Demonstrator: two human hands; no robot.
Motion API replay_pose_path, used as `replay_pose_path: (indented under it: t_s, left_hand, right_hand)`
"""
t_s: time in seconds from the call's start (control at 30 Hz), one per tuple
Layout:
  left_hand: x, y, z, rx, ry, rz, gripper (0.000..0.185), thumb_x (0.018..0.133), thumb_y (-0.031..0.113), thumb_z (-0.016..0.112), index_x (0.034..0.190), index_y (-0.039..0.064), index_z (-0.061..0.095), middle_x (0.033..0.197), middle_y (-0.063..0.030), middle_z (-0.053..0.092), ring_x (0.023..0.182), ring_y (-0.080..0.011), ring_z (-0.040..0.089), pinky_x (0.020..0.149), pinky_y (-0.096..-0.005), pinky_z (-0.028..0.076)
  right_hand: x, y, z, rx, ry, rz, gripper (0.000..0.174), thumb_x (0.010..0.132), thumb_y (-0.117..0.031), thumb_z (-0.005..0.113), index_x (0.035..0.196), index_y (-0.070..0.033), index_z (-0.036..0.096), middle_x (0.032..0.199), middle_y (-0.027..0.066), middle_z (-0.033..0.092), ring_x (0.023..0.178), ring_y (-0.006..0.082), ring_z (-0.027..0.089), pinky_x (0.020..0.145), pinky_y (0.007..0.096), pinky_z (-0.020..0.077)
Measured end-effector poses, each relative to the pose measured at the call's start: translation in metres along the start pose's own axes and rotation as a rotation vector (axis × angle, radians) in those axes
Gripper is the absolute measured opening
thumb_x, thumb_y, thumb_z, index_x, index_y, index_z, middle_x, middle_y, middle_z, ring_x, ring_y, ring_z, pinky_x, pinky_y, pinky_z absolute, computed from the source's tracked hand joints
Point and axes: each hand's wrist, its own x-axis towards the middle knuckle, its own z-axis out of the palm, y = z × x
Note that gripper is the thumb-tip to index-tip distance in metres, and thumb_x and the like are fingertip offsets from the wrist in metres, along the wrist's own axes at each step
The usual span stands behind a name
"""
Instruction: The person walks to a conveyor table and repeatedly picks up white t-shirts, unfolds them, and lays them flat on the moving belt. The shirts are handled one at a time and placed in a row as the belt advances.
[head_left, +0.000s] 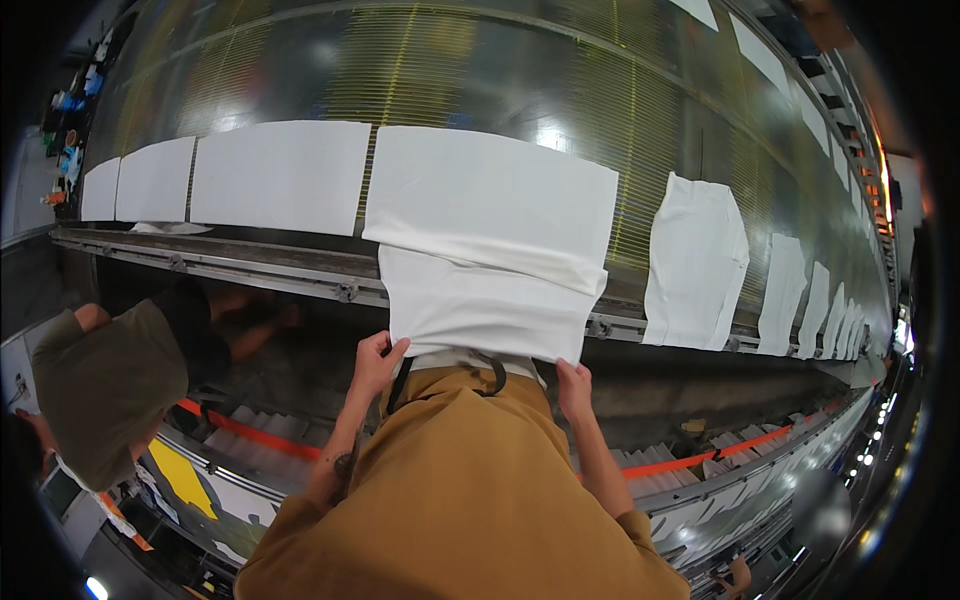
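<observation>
A white fabric panel lies on the long table and hangs over its near edge towards my waist, with a fold running across it. My left hand pinches the lower left corner of the hanging part. At the lower right corner, my right hand grips the cloth between thumb and fingers. Flat white panels lie in a row to the left. On the right, a narrower, wrinkled white piece drapes over the table edge, with several more beyond it.
A metal rail with clamps runs along the table's near edge. A person in a dark olive shirt is at the left. Behind me, a red-orange strip crosses above stacked pale pieces, beside another long table. More white panels line the far right edge.
</observation>
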Motion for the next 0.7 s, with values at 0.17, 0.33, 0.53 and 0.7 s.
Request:
replay_pose_path:
  t_s: [0.17,0.33,0.53,0.7]
  left_hand:
    - [-0.049,0.031,-0.009,-0.086,-0.005,0.173,0.012,0.096,0.008,0.070,0.094,-0.003,0.065,0.088,-0.0014,0.068,0.084,-0.0055,0.059,0.077,-0.0244,0.049]
    - [-0.063,0.081,0.001,-0.027,0.176,0.133,0.016,0.098,0.003,0.067,0.109,0.000,0.055,0.072,0.0050,0.060,0.058,0.0011,0.045,0.051,-0.0186,0.031]
    - [-0.059,0.133,0.012,0.106,0.265,0.392,0.022,0.100,0.006,0.064,0.121,-0.001,0.067,0.089,-0.0018,0.072,0.066,0.0024,0.050,0.055,-0.0180,0.034]
    - [0.033,0.114,0.020,0.554,0.311,0.779,0.018,0.097,0.013,0.064,0.102,-0.001,0.074,0.089,-0.0179,0.074,0.072,-0.0322,0.069,0.069,-0.0381,0.053]
  right_hand:
    - [-0.056,-0.030,0.014,0.201,0.026,-0.087,0.029,0.099,-0.019,0.066,0.118,0.003,0.064,0.115,0.0091,0.070,0.100,0.0188,0.068,0.088,0.0325,0.0529]
    - [-0.082,-0.063,0.068,-0.059,0.288,-0.233,0.029,0.100,-0.019,0.068,0.122,-0.001,0.061,0.111,0.0075,0.070,0.085,0.0153,0.069,0.072,0.0292,0.0573]
    - [-0.081,-0.096,0.094,-0.386,0.428,-0.627,0.023,0.100,-0.017,0.068,0.113,0.001,0.071,0.096,0.0006,0.071,0.080,0.0060,0.060,0.067,0.0259,0.0488]
    - [-0.001,-0.113,0.098,-0.846,0.254,-0.744,0.029,0.099,-0.028,0.066,0.107,-0.001,0.073,0.091,0.0134,0.074,0.082,0.0230,0.067,0.075,0.0360,0.0517]
